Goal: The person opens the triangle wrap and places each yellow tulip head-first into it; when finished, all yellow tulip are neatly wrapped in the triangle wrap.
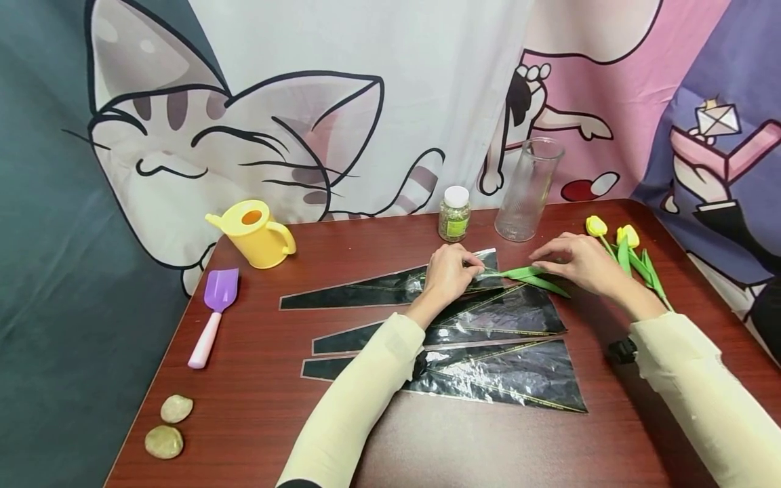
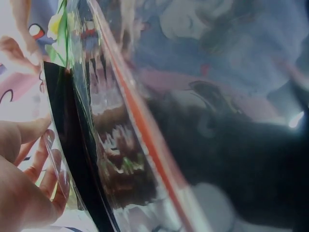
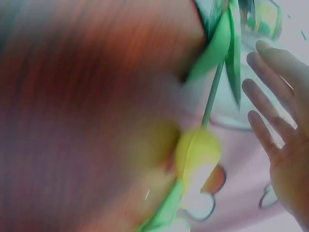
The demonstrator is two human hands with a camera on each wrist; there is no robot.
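My left hand (image 1: 448, 272) pinches the wide end of the farthest flower sleeve (image 1: 360, 290), made of clear and black plastic film. In the left wrist view, the thumb and curled fingers (image 2: 54, 166) hold the film's edge. A yellow artificial tulip (image 3: 198, 152) has its stem end inside that sleeve's mouth, its green leaves (image 1: 526, 273) sticking out to the right. My right hand (image 1: 576, 263) hovers beside the leaves, fingers extended, nothing gripped. It hides the bloom in the head view. Two more sleeves (image 1: 494, 318), (image 1: 506, 376) lie nearer on the table.
More yellow tulips (image 1: 628, 236) lie at the right. A glass vase (image 1: 529, 196) and a lidded jar (image 1: 454, 215) stand at the back. Left are a yellow watering can (image 1: 259, 237), a purple scoop (image 1: 221, 290) and two stones (image 1: 165, 442) on the brown table (image 1: 268, 407).
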